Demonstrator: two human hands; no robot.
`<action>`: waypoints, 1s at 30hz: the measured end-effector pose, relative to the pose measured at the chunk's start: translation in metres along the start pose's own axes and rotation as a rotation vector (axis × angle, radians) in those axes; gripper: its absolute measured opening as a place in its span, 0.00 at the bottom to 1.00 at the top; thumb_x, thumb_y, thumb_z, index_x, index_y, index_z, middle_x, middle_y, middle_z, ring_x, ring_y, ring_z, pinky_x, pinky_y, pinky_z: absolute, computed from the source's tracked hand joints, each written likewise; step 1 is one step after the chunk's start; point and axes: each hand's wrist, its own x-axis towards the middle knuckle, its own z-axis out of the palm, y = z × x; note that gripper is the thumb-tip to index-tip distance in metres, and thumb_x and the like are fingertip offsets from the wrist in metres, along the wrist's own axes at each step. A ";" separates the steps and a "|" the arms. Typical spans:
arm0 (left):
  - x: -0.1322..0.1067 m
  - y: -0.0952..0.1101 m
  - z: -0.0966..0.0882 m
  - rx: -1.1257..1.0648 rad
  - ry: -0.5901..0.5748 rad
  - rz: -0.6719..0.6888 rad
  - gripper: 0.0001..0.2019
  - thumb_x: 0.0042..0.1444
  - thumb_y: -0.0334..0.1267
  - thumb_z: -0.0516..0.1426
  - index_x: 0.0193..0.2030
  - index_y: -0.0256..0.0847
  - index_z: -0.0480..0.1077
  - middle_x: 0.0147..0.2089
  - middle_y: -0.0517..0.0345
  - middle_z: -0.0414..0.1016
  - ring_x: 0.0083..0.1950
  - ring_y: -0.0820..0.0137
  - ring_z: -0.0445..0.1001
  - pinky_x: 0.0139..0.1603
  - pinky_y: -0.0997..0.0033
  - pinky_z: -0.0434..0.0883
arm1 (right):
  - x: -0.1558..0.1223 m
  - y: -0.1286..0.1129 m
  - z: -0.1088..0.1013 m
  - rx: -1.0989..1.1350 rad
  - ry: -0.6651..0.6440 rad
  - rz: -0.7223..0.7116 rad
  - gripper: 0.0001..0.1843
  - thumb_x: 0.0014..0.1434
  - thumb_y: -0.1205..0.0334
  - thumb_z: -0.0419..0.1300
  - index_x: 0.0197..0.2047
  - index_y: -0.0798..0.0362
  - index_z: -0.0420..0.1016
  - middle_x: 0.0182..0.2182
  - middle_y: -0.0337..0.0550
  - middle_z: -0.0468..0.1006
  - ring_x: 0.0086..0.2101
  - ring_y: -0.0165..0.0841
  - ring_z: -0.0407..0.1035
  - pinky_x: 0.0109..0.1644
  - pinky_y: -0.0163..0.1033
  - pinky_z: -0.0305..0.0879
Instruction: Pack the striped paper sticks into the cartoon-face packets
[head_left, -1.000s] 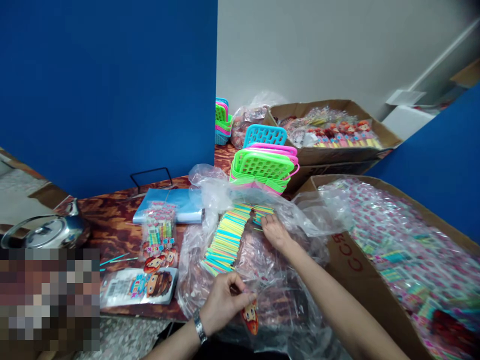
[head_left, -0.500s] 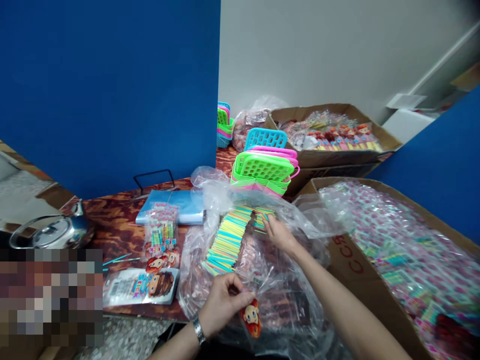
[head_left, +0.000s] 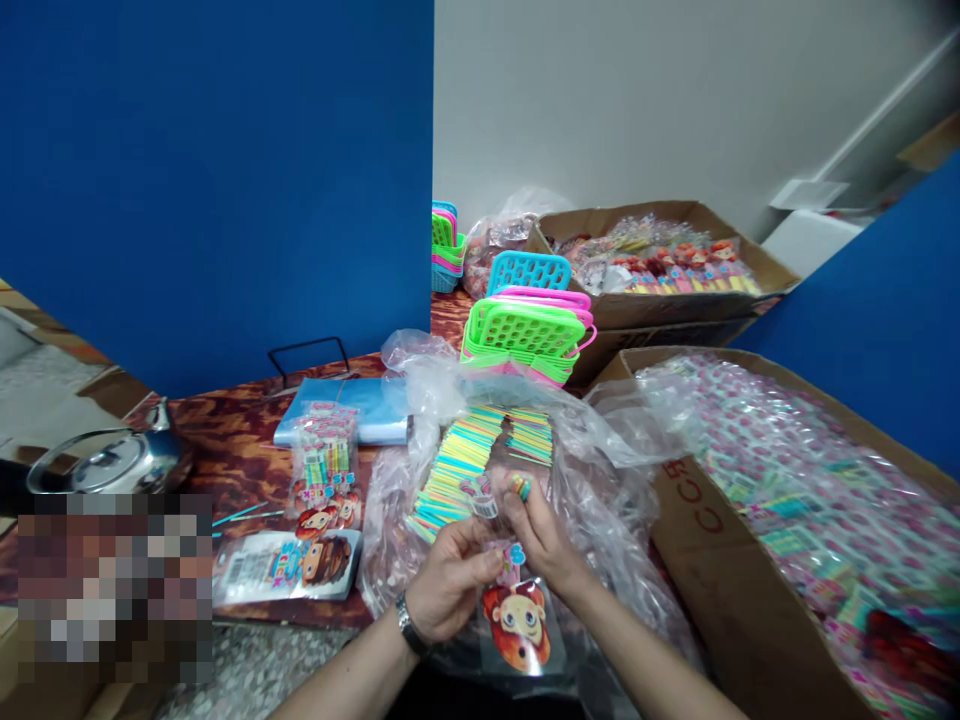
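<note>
My left hand [head_left: 459,575], with a metal-band watch at the wrist, is closed on a clear printed packet [head_left: 517,628] that shows a red-haired cartoon face. My right hand [head_left: 541,535] is close beside it, its fingers pinched around a few small coloured sticks [head_left: 520,487] at the packet's upper end. Behind the hands, a large clear plastic bag [head_left: 390,500] lies spread out with rows of yellow, blue and orange sticks [head_left: 461,460] on it. A smaller row of sticks [head_left: 529,437] sits to the right.
Finished-looking packets [head_left: 327,460] and a flat printed pack [head_left: 289,567] lie at left, near blue plastic sheets [head_left: 375,410] and a metal kettle [head_left: 124,460]. Coloured baskets [head_left: 529,325] stand behind. Cardboard boxes [head_left: 712,560] of packets border the right.
My right hand has come back from the smaller stick row to my left hand, with coloured sticks in its fingers. The packet has turned to face me more fully.
</note>
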 end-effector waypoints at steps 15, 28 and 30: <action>-0.020 0.014 -0.023 0.303 0.048 0.068 0.13 0.41 0.37 0.66 0.23 0.36 0.65 0.30 0.56 0.72 0.35 0.71 0.70 0.38 0.72 0.65 | 0.034 0.036 -0.042 -0.640 0.018 0.137 0.19 0.65 0.55 0.30 0.41 0.53 0.56 0.27 0.43 0.70 0.28 0.33 0.68 0.32 0.36 0.62; -0.022 0.008 -0.025 0.402 0.064 0.066 0.15 0.43 0.40 0.64 0.23 0.36 0.61 0.24 0.63 0.66 0.27 0.78 0.63 0.30 0.77 0.60 | 0.071 0.094 -0.050 -1.168 -0.433 0.173 0.09 0.61 0.65 0.45 0.45 0.55 0.60 0.36 0.53 0.76 0.34 0.39 0.74 0.35 0.39 0.63; -0.022 0.007 -0.026 0.397 0.057 0.061 0.15 0.43 0.40 0.64 0.23 0.36 0.61 0.25 0.63 0.66 0.27 0.78 0.63 0.30 0.78 0.60 | 0.071 0.094 -0.047 -1.210 -0.463 0.150 0.10 0.61 0.68 0.44 0.45 0.56 0.60 0.37 0.55 0.75 0.35 0.40 0.74 0.35 0.40 0.65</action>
